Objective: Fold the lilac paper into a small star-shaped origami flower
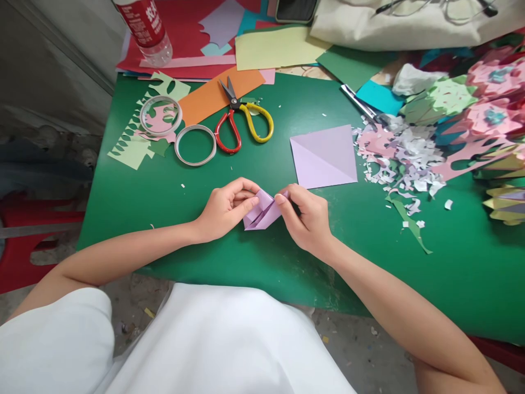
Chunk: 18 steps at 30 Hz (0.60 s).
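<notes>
Over the near part of the green table (143, 197), between our two hands, is a small folded piece of purple paper (260, 216), its layers parted by a dark slit. Our left hand (225, 210) pinches its left side between thumb and fingers; our right hand (305, 213) grips its right corner the same way. Whether the paper touches the tabletop, we cannot tell.

Just beyond our right hand we see a flat purple sheet (324, 156) with a diagonal crease. Farther left lie scissors (233, 104) with one red and one yellow handle, their parted blades over an orange sheet (205, 101). Near the handles we have one pale ring (178, 145), and a second ring (160, 133) resting on cut green paper (133, 153). Toward our right are heaped paper scraps (414, 145) and folded paper flowers (496, 117). Along the far edge stand a red-labelled bottle (143, 24) and stacked coloured sheets (279, 48).
</notes>
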Available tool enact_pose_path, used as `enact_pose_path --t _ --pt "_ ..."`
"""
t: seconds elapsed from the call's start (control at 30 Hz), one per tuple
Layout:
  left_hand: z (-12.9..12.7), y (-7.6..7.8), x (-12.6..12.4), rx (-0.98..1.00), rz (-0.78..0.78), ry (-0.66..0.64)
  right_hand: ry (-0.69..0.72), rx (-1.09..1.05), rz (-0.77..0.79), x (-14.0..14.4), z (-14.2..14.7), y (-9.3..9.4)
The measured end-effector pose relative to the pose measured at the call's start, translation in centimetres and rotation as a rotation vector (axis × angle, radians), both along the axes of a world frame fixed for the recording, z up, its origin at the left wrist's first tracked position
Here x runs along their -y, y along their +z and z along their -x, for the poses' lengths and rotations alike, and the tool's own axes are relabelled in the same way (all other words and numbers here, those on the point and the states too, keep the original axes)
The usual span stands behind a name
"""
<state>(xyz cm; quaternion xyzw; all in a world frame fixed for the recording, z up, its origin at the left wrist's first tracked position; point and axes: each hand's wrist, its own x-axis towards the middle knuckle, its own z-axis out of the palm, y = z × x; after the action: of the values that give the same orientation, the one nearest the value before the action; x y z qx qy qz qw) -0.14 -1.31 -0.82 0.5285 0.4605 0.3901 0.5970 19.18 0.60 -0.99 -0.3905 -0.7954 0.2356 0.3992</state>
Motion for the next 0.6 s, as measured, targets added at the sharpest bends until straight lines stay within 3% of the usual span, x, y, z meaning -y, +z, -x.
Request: enact_pose_path --t 0.37,0.6 --pt "0.01 -0.02 0.0 -0.114 -0.061 -0.049 0.015 0.04 0.028 0.0 -0.17 -0.03" --pt "-0.03 0.62 -0.27 -0.147 -0.059 -0.106 0.084 -0.021 -0.05 0.01 -0.03 -0.03"
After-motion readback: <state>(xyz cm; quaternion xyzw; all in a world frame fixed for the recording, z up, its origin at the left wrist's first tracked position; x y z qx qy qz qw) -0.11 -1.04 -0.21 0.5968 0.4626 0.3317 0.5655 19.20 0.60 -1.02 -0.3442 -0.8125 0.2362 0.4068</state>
